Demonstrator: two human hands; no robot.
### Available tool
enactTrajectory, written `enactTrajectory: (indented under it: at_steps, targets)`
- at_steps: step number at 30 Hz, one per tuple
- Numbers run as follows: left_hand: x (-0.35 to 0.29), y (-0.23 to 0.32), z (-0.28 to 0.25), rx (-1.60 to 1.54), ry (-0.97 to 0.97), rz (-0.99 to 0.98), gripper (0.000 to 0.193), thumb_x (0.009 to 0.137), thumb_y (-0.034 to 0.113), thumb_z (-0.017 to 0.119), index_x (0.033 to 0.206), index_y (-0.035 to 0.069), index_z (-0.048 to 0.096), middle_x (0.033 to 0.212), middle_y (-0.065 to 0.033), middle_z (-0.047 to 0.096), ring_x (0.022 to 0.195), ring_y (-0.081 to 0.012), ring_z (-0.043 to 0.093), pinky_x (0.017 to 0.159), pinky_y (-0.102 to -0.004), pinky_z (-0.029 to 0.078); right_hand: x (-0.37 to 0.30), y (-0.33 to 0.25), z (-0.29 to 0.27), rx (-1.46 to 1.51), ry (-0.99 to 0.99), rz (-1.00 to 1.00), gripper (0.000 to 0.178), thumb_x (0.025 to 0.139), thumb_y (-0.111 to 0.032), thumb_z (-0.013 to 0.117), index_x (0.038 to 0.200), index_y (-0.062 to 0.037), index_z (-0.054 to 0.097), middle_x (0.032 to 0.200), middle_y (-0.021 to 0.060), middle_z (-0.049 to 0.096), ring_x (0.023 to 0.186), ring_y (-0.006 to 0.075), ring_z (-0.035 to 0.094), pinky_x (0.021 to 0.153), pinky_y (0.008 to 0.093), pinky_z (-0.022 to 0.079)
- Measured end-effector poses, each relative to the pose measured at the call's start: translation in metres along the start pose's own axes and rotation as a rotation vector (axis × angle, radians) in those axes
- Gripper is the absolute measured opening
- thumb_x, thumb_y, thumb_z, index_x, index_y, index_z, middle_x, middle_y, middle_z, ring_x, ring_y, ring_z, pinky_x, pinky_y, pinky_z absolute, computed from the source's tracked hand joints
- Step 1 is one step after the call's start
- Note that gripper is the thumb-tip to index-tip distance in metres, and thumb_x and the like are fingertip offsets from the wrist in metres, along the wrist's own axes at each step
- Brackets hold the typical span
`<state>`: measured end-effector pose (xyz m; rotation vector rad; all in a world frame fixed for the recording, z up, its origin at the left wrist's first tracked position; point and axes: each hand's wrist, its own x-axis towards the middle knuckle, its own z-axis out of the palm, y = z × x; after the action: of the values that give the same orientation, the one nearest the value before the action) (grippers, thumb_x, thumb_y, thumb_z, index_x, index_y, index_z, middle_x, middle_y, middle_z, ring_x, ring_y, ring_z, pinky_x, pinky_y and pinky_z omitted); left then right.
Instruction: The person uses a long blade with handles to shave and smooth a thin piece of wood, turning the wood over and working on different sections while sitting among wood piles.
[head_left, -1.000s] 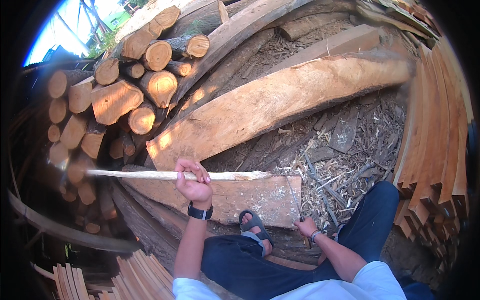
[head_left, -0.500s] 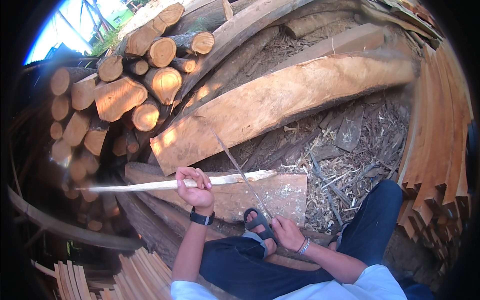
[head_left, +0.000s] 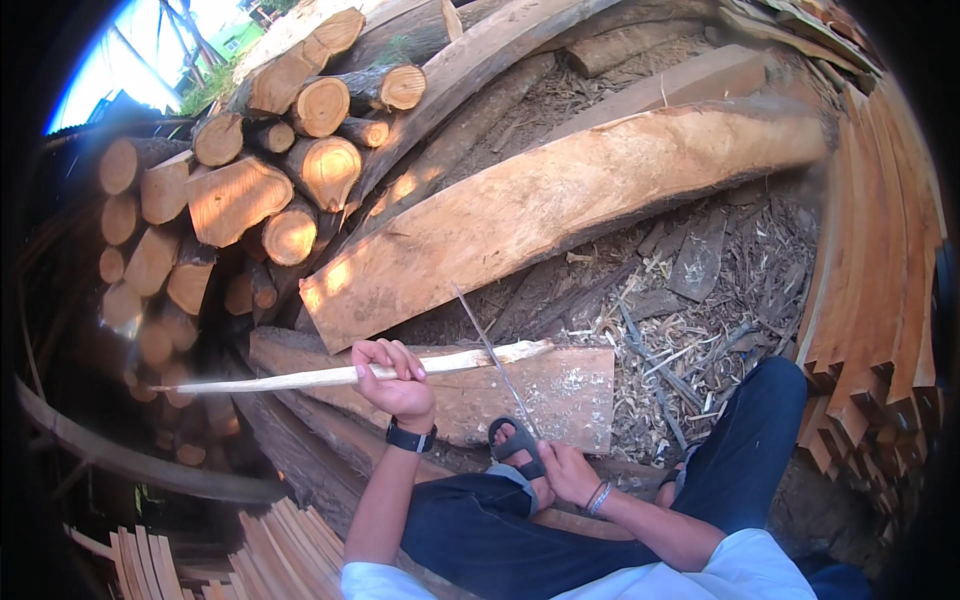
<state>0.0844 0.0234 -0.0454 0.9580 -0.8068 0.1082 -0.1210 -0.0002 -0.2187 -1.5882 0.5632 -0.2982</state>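
Note:
My left hand (head_left: 393,378) is closed around a long, pale, peeled stick (head_left: 290,380), its palm turned up and a watch on the wrist. Roughly level, the stick runs from a darker tip at the left to an end over a flat wooden plank (head_left: 575,400). In my right hand (head_left: 570,472) is a machete with a long thin blade (head_left: 516,395); the fingers hide its handle. That blade slants up and left, crossing the stick right of my left hand. Whether blade and stick touch, I cannot tell.
A large, rough-sawn slab (head_left: 570,195) lies beyond the plank. Cut logs (head_left: 330,170) are stacked at the far left. Wood shavings (head_left: 655,370) and bark litter the ground at right. Sawn boards (head_left: 870,270) stand along the right side. My sandalled foot (head_left: 516,446) is close below the blade.
The blade has swung a little, its tip shifting right and nearer to me. My right hand has moved slightly left. My left hand keeps its hold on the nearly still stick.

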Motion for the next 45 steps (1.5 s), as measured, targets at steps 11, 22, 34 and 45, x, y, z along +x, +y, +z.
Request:
enactTrajectory:
  at_steps: [11, 22, 34, 45]
  targets:
    - [-0.001, -0.001, 0.002, 0.05, 0.036, -0.004, 0.038, 0.096, 0.044, 0.031, 0.076, 0.011, 0.033, 0.05, -0.0001, 0.029, 0.039, -0.0095, 0.029, 0.035, -0.0201, 0.026, 0.005, -0.022, -0.003, -0.065, -0.039, -0.056, 0.047, 0.097, -0.037, 0.04, 0.083, 0.0054, 0.055, 0.072, 0.0255, 0.061, 0.074, 0.0426, 0.062, 0.066, 0.0461, 0.047]
    - [0.003, -0.002, 0.005, 0.027, -0.02, 0.036, 0.044, 0.097, 0.052, 0.03, 0.08, 0.011, 0.032, 0.053, -0.0009, 0.031, 0.043, -0.0099, 0.032, 0.039, -0.0206, 0.033, 0.004, -0.038, -0.006, 0.009, -0.042, -0.04, 0.048, 0.098, -0.036, 0.038, 0.086, 0.0069, 0.056, 0.067, 0.0237, 0.06, 0.07, 0.0399, 0.062, 0.067, 0.0458, 0.047]
    - [0.0, -0.002, 0.016, 0.231, -0.031, 0.067, 0.051, 0.095, 0.059, 0.027, 0.08, 0.01, 0.03, 0.053, -0.0019, 0.031, 0.042, -0.01, 0.032, 0.039, -0.0209, 0.033, 0.002, -0.052, -0.013, 0.108, -0.131, 0.028, 0.046, 0.098, -0.034, 0.038, 0.086, 0.0062, 0.057, 0.069, 0.0242, 0.06, 0.072, 0.0408, 0.062, 0.066, 0.0438, 0.046]
    - [0.0, -0.001, 0.015, 0.322, 0.005, 0.081, 0.052, 0.096, 0.058, 0.028, 0.077, 0.009, 0.03, 0.051, -0.0026, 0.033, 0.04, -0.0117, 0.037, 0.039, -0.0227, 0.035, 0.0, -0.048, -0.005, 0.083, -0.108, 0.015, 0.044, 0.098, -0.034, 0.039, 0.087, 0.0052, 0.057, 0.07, 0.0232, 0.061, 0.073, 0.0405, 0.063, 0.066, 0.0444, 0.047]
